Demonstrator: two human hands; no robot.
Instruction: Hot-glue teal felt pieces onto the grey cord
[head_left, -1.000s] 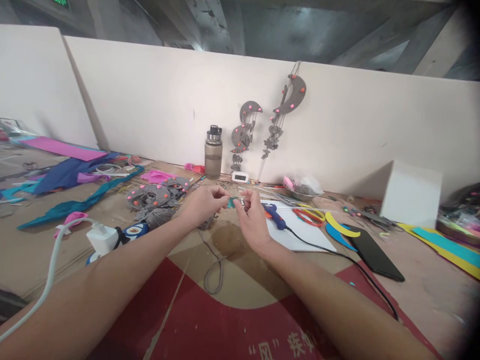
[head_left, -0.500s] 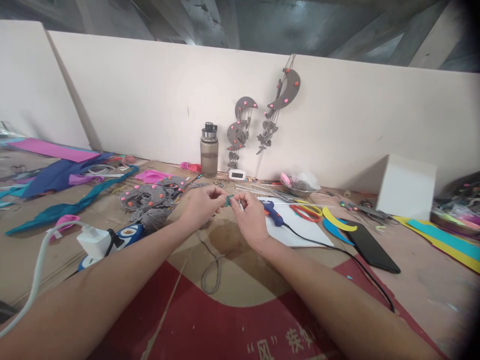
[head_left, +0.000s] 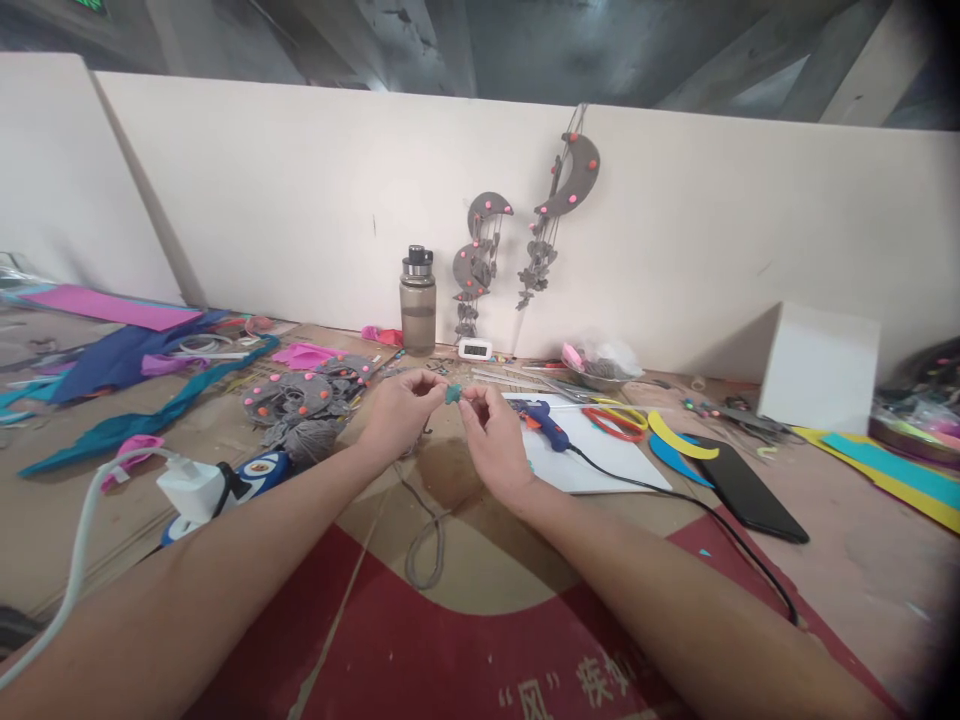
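Centre: left hand (head_left: 403, 408) and right hand (head_left: 495, 435) pinch a small teal piece (head_left: 453, 394), fingertips nearly together. Upper centre: crescent hangings (head_left: 586, 182) appear complete; the held piece's completion cannot be determined.

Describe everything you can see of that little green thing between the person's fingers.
The small teal-green piece looks matte, perhaps felt or cloth, with an uneven outline. The left hand and right hand meet at it, their fingertips gripping it from either side and hiding some of its edges. It appears to be held up above the cardboard, near the middle of the view. It is too small here to make out its exact shape.
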